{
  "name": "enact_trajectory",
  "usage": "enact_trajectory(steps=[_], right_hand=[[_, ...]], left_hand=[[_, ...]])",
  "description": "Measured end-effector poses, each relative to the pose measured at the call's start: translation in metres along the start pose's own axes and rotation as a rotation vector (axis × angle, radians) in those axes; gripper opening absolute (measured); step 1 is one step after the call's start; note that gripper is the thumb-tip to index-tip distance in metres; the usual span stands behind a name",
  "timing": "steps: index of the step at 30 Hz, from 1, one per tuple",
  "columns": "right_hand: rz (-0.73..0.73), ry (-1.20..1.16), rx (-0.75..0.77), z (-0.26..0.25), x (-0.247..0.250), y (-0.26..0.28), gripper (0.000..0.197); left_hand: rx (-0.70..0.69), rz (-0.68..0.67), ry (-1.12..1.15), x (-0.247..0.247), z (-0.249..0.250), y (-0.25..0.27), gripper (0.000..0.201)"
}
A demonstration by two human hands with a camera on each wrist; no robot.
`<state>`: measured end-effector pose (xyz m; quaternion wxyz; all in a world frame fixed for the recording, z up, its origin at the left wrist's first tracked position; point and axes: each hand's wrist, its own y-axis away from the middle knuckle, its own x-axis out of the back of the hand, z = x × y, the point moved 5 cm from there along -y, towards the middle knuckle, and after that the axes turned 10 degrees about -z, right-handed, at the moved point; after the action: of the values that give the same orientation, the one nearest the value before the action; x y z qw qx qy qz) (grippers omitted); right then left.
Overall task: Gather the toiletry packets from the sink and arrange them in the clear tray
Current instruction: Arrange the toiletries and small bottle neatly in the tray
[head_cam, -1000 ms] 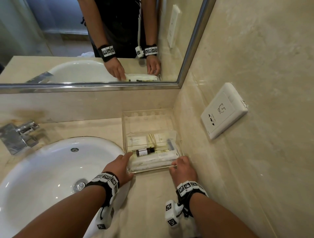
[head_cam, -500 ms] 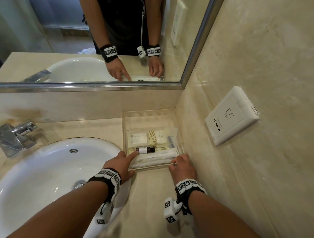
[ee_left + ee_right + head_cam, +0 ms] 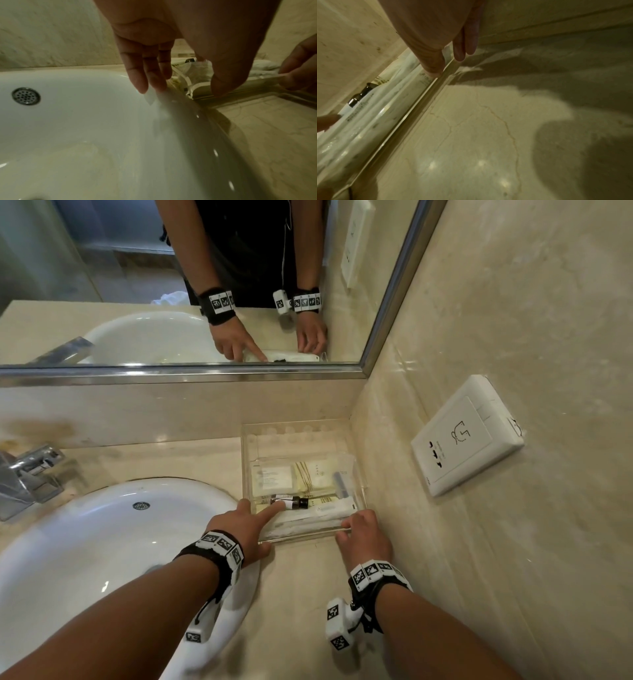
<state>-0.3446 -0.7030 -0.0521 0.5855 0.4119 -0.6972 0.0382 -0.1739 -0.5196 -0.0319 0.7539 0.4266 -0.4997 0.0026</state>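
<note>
Now the tray (image 3: 359, 474) sits on the counter (image 3: 301, 594) in the corner, just right of the sink (image 3: 85, 535), with the packets (image 3: 274, 478) lying inside it and a small dark bottle (image 3: 290, 503) among them. The left hand (image 3: 239, 529) reaches over the tray's near left corner, index finger straight and touching the bottle (its other fingers hang relaxed in the wrist view), so its grip is loose and holds nothing. The right hand (image 3: 363, 534) pinches the tray's near rim at the right corner, thumb inside, fingers outside. A tap (image 3: 27, 474) stands left of the sink.
</note>
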Motion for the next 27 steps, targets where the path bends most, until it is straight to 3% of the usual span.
enact_trajectory(steps=[22,27], right_hand=[[-0.002,0.015,0.003,-0.005,0.004,-0.004,0.018],[-0.033,-0.015,0.050,-0.009,0.003,-0.009,0.042]], left_hand=[[0.000,-0.017,-0.131,0.008,0.004,-0.009,0.076],[-0.018,0.004,-0.136,0.008,0.001,-0.005,0.071]])
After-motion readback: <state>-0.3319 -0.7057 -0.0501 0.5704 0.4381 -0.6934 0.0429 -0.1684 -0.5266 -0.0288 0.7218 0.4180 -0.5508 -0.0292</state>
